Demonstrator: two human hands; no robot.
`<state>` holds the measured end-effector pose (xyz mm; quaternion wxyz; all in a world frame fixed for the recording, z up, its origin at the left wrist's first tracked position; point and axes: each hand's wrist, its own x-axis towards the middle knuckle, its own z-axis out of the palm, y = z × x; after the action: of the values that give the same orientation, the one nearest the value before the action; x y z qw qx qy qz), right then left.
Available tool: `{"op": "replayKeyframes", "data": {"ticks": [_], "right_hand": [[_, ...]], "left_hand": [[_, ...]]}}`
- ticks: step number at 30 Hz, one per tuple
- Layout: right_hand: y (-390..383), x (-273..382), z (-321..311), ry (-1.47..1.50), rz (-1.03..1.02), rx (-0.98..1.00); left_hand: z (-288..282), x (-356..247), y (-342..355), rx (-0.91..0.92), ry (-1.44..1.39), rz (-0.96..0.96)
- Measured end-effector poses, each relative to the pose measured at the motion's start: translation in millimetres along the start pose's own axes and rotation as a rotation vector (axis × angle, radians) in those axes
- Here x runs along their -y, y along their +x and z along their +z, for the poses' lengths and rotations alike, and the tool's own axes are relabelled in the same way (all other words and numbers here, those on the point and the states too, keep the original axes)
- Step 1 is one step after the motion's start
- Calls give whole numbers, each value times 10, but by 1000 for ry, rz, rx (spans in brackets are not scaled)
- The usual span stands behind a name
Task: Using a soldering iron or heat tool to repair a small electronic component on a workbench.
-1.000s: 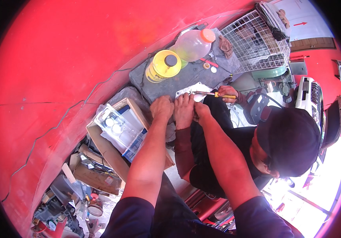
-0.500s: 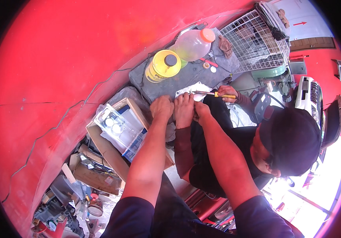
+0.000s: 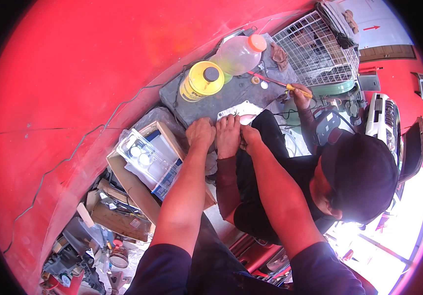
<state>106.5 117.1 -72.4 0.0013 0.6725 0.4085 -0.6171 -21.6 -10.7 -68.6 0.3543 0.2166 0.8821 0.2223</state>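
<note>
My left hand (image 3: 200,132) is closed at the front edge of a dark, worn work surface (image 3: 179,105). My right hand (image 3: 250,138) is closed just right of a co-worker's hand (image 3: 228,133), which lies between mine; what my fingers grip is hidden. Beyond the hands lies a pale, irregular flat part (image 3: 241,106) with small holes along its rim. The co-worker's other hand (image 3: 300,97), raised at the right, holds a long screwdriver (image 3: 292,88) with a yellow handle.
A yellow container (image 3: 196,83) and translucent jug (image 3: 236,56) stand behind. Cardboard boxes (image 3: 130,182) lie left, below a red wall (image 3: 73,73). A wire cage (image 3: 319,49) is at back right. The co-worker in a dark cap (image 3: 359,172) crouches close on my right, near car parts (image 3: 383,118).
The co-worker's screwdriver has lifted off the pale part and moved up and to the right. My hands have stayed in place.
</note>
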Motion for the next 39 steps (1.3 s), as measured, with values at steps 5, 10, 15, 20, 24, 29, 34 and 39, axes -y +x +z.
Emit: {"op": "replayKeyframes", "data": {"ticks": [5,10,15,20,24,29,34,39], "right_hand": [[-77,38,38,9,22,3],[-27,11,3,2,10,6],[-44,23,16,-16,15,-2],[-62,42,17,-21,30,-6],[-87,53,15,-16,21,11],[-98,57,37,-41,39,-30],[-28,23,8,-53,30,-17],[-1,13,0,-53,33,-27]], "left_hand": [[-9,17,0,-1,3,-5],[-7,-5,2,11,-2,-9],[-11,2,1,9,-1,-5],[-13,1,-2,2,4,4],[-26,-9,-11,11,-2,-2],[-21,10,-10,-7,-11,11],[-23,3,-18,-9,-19,3],[-37,-7,-29,1,-32,14]]}}
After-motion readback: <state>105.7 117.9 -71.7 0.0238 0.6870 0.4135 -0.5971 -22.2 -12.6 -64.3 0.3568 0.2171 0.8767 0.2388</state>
